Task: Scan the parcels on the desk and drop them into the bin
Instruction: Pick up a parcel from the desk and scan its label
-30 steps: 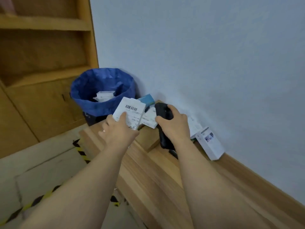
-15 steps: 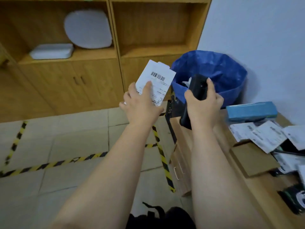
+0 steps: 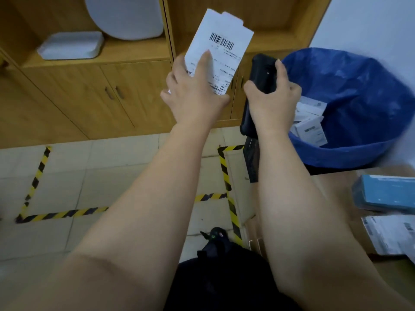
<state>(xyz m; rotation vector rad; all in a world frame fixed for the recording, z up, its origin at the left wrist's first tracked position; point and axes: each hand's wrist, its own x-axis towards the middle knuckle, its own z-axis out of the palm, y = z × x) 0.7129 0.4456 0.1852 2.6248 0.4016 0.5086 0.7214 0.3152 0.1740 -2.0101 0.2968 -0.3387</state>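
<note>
A person's left hand [image 3: 197, 93] holds a white parcel [image 3: 219, 52] up in front of the cabinet, fingers curled behind it and thumb pressed across its printed face, barcode showing above the thumb. The right hand [image 3: 272, 99] grips a black scanner [image 3: 260, 70] just beside it, fingers wrapped round the body, above the near rim of the blue-lined bin [image 3: 359, 153], where several white parcels already lie. More parcels wait on the desk [image 3: 332, 182] at right. The scan appears to be the step in hand: it likely goes best with the barcode kept flat, clear of the thumb and square to the scanner's window before the parcel swings right over the bin.
</note>
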